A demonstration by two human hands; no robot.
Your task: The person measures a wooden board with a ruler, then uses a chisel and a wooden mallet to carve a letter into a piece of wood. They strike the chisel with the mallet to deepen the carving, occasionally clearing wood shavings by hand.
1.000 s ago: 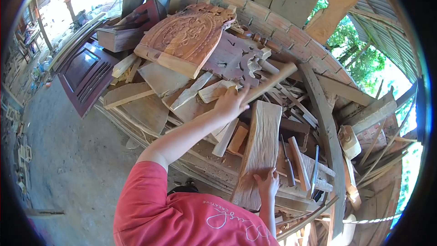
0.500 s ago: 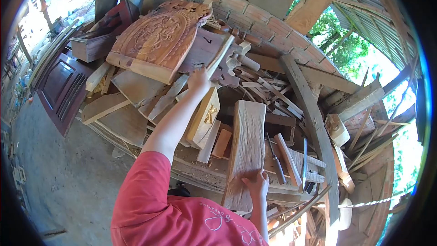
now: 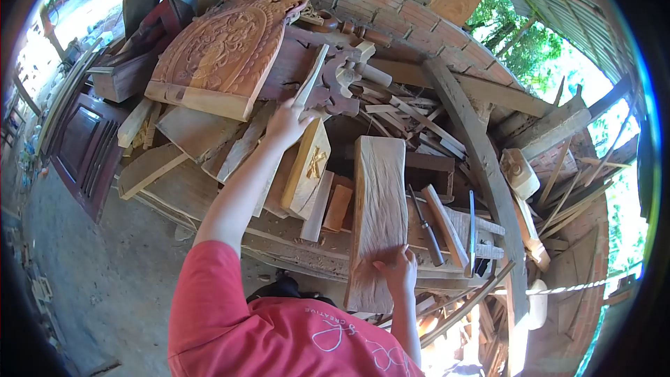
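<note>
My left hand (image 3: 285, 124) is at a thin pale wood strip (image 3: 312, 77), which slants up over the pile; its fingers are wrapped at the strip's lower end. Below it a yellowish block (image 3: 307, 171) with a gold-coloured mark leans on the bench. My right hand (image 3: 399, 271) rests on the lower right part of a wide rough board (image 3: 379, 216), thumb and fingers apart. Just right of the board lie a dark-handled chisel (image 3: 427, 232), a wood strip (image 3: 447, 227) and a thin blue-grey tool (image 3: 472, 230).
A carved wood panel (image 3: 218, 56) lies on the pile at upper left, above a dark red door panel (image 3: 85, 146). A grey post (image 3: 481, 146) leans at right, beside a wooden mallet (image 3: 519, 173). A brick wall (image 3: 391, 10) runs behind.
The view has shifted a little, so the bench and pile sit differently in it. My left hand has moved slightly down along the strip, which stands steeper. My right hand remains on the board.
</note>
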